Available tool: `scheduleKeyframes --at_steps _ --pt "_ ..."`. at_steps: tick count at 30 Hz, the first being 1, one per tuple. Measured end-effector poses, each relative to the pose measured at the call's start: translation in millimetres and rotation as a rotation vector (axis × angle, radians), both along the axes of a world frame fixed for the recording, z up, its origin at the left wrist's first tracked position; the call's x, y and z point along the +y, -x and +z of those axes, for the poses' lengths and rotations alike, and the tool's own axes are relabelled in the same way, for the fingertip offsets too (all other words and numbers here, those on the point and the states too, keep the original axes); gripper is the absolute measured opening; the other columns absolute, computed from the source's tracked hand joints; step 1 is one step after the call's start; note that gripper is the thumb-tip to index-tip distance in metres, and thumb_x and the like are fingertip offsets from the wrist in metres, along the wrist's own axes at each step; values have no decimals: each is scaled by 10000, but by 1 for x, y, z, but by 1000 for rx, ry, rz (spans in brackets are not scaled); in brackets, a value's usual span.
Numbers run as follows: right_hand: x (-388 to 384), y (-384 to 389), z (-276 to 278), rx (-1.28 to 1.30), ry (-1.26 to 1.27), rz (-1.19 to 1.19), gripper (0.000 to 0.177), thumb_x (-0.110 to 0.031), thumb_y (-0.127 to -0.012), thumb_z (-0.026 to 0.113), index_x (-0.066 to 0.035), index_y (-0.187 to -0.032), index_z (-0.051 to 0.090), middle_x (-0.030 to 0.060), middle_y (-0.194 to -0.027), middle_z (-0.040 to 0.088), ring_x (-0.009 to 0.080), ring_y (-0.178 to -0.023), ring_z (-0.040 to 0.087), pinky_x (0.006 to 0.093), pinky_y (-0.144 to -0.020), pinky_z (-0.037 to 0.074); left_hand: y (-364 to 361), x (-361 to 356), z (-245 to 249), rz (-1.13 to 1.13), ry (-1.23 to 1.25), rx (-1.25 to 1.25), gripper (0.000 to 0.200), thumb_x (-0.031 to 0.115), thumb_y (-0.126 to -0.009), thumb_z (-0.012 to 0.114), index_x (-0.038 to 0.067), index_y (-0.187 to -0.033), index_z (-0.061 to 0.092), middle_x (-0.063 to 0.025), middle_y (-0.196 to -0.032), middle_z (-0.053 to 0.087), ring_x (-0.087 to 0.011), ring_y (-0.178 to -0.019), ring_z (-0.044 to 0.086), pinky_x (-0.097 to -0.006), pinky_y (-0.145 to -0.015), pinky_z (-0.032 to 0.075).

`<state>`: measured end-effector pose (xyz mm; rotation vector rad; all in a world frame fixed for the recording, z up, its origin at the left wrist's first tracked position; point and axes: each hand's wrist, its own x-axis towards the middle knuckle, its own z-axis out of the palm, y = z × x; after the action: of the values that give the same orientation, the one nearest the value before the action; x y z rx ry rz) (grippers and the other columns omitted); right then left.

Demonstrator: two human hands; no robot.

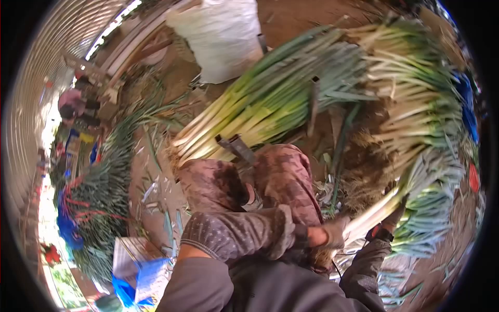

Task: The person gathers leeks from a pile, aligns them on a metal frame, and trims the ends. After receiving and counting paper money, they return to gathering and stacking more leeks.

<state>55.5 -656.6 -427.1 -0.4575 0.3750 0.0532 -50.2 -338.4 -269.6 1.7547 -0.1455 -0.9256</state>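
Note:
I sit with a bunch of long green onions [375,211] slanting across my right side, white stems toward me and green leaves away. My left hand [335,232], in a greyish glove, is closed around the lower white stems near the roots. Farther up, my right hand [396,209], dark-gloved and partly hidden by the stalks, is closed on the same bunch near the leaves. A long heap of green onions [416,93] lies just beyond and to the right, roots facing inward. Another large pile of green onions [275,93] rests in front of my knees.
A white sack [221,39] stands at the front. Metal posts [236,148] rise near my knees. More green onions [106,192] with red ties lie on the left, near a box with blue plastic [140,275]. Another person [75,104] is in the left background. Leaf scraps litter the soil.

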Motion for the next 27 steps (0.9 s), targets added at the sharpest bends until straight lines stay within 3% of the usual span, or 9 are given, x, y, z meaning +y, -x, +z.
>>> scheduleKeyframes --at_steps 5,10,13,15,16,21,24,25,27 --pt "61 -34 96 -161 317 52 643 -382 -1024 448 -8 -1533 325 199 -1548 392 296 -1444 356 429 -1226 211 8 69 24 99 274 -5 714 82 -692 726 -94 -1313 421 -187 -1192 576 -251 -1187 528 -292 -1074 400" --pt "202 -64 250 -338 354 -6 588 -352 -1029 461 2 -1491 380 187 -1505 444 302 -1381 437 458 -1182 305 -14 209 145 64 20 -299 757 145 -720 748 -88 -1367 432 -208 -1210 589 -251 -1171 544 -323 -1044 438" --pt "293 -98 284 -505 353 129 514 -305 -1006 538 0 -1413 466 165 -1377 546 276 -1287 515 437 -1109 400 -19 313 189 136 -312 -597 761 214 -692 778 -63 -1342 496 -204 -1199 607 -246 -1109 584 -338 -979 477" --pt "357 -130 281 -556 183 250 412 -235 -974 616 2 -1307 560 129 -1244 625 246 -1176 588 397 -1033 475 -25 388 197 276 -209 -332 832 229 -648 811 -73 -1355 492 -134 -1170 614 -198 -1124 558 -311 -992 452" --pt "391 -133 275 -601 165 292 345 -191 -949 650 -12 -1238 592 111 -1180 643 231 -1118 609 379 -998 495 -15 408 207 447 -275 -378 792 198 -657 813 -44 -1349 513 -82 -1131 639 -156 -1058 580 -294 -954 468" --pt "548 -160 210 -353 114 626 258 -140 -913 695 -40 -1141 627 74 -1060 670 225 -1034 646 373 -929 535 -23 549 125 521 -331 -205 778 95 -634 846 -5 -1343 542 -25 -1118 668 -152 -1033 595 -265 -944 469" --pt "550 -152 152 -231 261 1062 326 -215 -928 689 -9 -1171 615 92 -1089 673 269 -946 693 390 -808 581 -28 630 -8 541 -319 -136 812 86 -594 879 -6 -1332 553 -34 -1145 675 -159 -1040 595 -262 -947 466" --pt "542 -136 153 -223 274 1164 360 -243 -935 682 2 -1189 611 102 -1094 676 278 -913 708 390 -760 593 -29 642 -36 510 -511 -108 919 23 -571 901 -21 -1398 501 -75 -1265 648 -184 -1145 591 -311 -1031 449" --pt "543 -124 174 -347 736 1255 367 -291 -940 668 3 -1160 657 99 -1026 711 234 -878 725 340 -685 584 -19 648 -83 604 -351 -144 941 31 -543 914 -47 -1385 500 -99 -1271 649 -215 -1163 594 -329 -1051 443"
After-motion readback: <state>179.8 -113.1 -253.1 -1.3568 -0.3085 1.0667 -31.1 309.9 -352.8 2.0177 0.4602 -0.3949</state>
